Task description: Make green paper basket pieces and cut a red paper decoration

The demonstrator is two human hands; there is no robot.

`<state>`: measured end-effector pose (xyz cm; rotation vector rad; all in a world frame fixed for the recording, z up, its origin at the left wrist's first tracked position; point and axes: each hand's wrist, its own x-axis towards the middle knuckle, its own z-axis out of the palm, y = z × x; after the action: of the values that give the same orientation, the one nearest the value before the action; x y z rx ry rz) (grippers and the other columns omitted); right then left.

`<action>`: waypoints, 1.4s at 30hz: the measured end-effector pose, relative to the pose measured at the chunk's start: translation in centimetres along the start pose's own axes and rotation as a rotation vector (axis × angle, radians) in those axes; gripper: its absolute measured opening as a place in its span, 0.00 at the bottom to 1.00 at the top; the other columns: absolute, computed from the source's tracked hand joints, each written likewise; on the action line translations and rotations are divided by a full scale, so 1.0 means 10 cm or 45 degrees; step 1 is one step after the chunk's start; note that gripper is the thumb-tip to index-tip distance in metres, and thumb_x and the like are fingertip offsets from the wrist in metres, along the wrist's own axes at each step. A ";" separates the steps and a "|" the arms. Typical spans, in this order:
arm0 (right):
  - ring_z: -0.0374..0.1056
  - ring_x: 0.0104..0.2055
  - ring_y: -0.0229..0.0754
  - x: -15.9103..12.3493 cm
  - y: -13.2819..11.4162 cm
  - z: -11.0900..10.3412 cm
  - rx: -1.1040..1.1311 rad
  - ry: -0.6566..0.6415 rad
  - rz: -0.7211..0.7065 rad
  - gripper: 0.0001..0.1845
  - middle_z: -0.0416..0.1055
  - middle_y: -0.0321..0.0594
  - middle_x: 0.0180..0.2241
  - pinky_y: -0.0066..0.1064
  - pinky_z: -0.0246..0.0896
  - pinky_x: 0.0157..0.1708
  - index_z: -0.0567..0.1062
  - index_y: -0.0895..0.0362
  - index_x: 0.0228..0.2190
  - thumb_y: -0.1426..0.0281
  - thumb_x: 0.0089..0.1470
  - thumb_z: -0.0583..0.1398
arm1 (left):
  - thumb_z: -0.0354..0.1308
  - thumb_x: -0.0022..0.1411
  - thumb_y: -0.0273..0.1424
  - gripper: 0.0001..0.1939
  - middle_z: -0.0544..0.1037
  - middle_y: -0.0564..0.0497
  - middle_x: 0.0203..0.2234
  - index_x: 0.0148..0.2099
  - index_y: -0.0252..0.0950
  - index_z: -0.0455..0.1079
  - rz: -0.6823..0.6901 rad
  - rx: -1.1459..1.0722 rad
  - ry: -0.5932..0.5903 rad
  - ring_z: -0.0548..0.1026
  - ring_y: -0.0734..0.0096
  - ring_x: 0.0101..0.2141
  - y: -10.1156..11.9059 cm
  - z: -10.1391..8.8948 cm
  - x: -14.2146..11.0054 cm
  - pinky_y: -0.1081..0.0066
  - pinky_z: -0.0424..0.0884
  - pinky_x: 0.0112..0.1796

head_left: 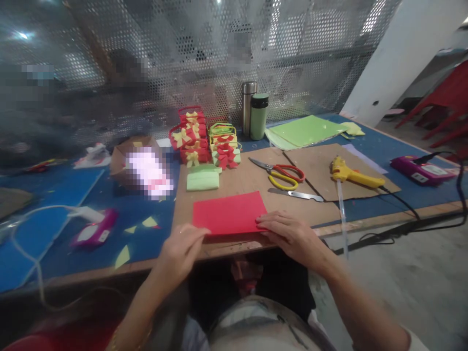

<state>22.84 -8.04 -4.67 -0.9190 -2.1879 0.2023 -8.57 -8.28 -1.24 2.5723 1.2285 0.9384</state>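
Observation:
A red rectangular sheet (230, 213), of paper or foam, lies on brown cardboard (236, 168) at the table's front edge. My left hand (185, 243) pinches its near left corner. At the near right corner, my right hand (287, 234) has its fingers on top of the sheet, with the thumb tucked at the near edge. Just beyond are scissors (280, 173) with one red and one yellow handle, and a metal blade (296, 195). A folded pale green piece (203, 179) sits behind the sheet's left side.
Red bow-trimmed pieces (192, 139) and green ones (224, 148) stand at the back, left of a steel flask (247, 109) and green tumbler (259, 119). A yellow glue gun (354, 175) with cord lies right, near green sheets (310, 130) and a purple box (420, 169). Scraps (123, 256) lie left.

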 end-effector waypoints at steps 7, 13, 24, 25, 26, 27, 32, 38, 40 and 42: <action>0.77 0.36 0.42 0.02 0.03 -0.06 0.094 0.013 0.201 0.15 0.82 0.43 0.34 0.31 0.70 0.37 0.81 0.56 0.38 0.67 0.70 0.54 | 0.58 0.65 0.39 0.14 0.85 0.45 0.42 0.45 0.38 0.79 -0.523 -0.338 -0.115 0.82 0.60 0.43 -0.11 -0.03 0.02 0.64 0.78 0.45; 0.70 0.28 0.40 0.22 0.09 -0.01 0.048 0.120 0.375 0.16 0.76 0.39 0.27 0.28 0.63 0.31 0.78 0.56 0.32 0.65 0.68 0.55 | 0.53 0.63 0.44 0.17 0.84 0.48 0.34 0.36 0.38 0.78 -0.783 -0.192 -0.059 0.79 0.60 0.37 -0.10 -0.05 0.28 0.66 0.72 0.43; 0.68 0.26 0.41 0.52 0.18 0.09 -0.506 -0.147 0.748 0.15 0.76 0.40 0.26 0.32 0.42 0.25 0.73 0.55 0.27 0.64 0.65 0.58 | 0.47 0.68 0.37 0.16 0.84 0.44 0.34 0.38 0.39 0.76 -0.791 0.401 -0.307 0.79 0.56 0.34 -0.19 0.07 0.76 0.67 0.63 0.32; 0.68 0.26 0.41 0.54 0.17 0.10 -0.540 -0.159 0.761 0.15 0.76 0.41 0.27 0.32 0.41 0.25 0.73 0.55 0.27 0.63 0.65 0.58 | 0.47 0.68 0.37 0.16 0.84 0.43 0.34 0.38 0.40 0.76 -0.786 0.428 -0.342 0.79 0.55 0.34 -0.20 0.08 0.79 0.67 0.63 0.32; 0.69 0.26 0.41 0.56 0.16 0.11 -0.570 -0.166 0.773 0.14 0.77 0.41 0.27 0.32 0.40 0.25 0.73 0.55 0.28 0.63 0.65 0.58 | 0.47 0.68 0.37 0.16 0.84 0.43 0.34 0.38 0.40 0.76 -0.779 0.447 -0.373 0.79 0.55 0.35 -0.22 0.07 0.81 0.67 0.62 0.31; 0.70 0.27 0.42 0.57 0.16 0.12 -0.594 -0.173 0.785 0.14 0.77 0.41 0.27 0.33 0.40 0.25 0.73 0.55 0.28 0.63 0.65 0.58 | 0.47 0.68 0.36 0.16 0.84 0.43 0.34 0.37 0.40 0.76 -0.770 0.457 -0.400 0.79 0.54 0.35 -0.24 0.07 0.82 0.67 0.62 0.31; 0.72 0.28 0.45 0.62 0.14 0.16 -0.659 -0.234 0.852 0.13 0.77 0.42 0.27 0.33 0.37 0.25 0.73 0.55 0.32 0.61 0.66 0.57 | 0.45 0.68 0.37 0.17 0.83 0.46 0.33 0.37 0.40 0.74 -0.747 0.427 -0.467 0.79 0.56 0.35 -0.30 0.06 0.87 0.68 0.63 0.32; 0.73 0.29 0.47 0.63 0.12 0.21 -0.660 -0.257 0.877 0.10 0.78 0.45 0.29 0.33 0.41 0.25 0.72 0.56 0.33 0.65 0.66 0.56 | 0.44 0.68 0.38 0.17 0.81 0.46 0.31 0.37 0.40 0.73 -0.775 0.382 -0.456 0.78 0.58 0.33 -0.34 0.07 0.83 0.67 0.63 0.33; 0.73 0.30 0.47 0.63 0.11 0.20 -0.654 -0.260 0.884 0.10 0.78 0.45 0.29 0.32 0.43 0.25 0.71 0.56 0.33 0.66 0.66 0.57 | 0.44 0.67 0.40 0.17 0.81 0.46 0.31 0.38 0.40 0.73 -0.787 0.380 -0.444 0.77 0.57 0.32 -0.36 0.08 0.82 0.67 0.63 0.33; 0.74 0.30 0.47 0.64 0.10 0.19 -0.638 -0.278 0.913 0.10 0.78 0.45 0.29 0.32 0.44 0.25 0.71 0.56 0.32 0.66 0.66 0.57 | 0.45 0.66 0.41 0.17 0.80 0.46 0.29 0.38 0.40 0.72 -0.811 0.373 -0.444 0.76 0.57 0.31 -0.37 0.09 0.80 0.67 0.62 0.33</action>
<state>19.10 -2.78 -2.80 -2.0333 -2.0396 0.0893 -6.67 0.28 0.43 2.1365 1.9859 0.1853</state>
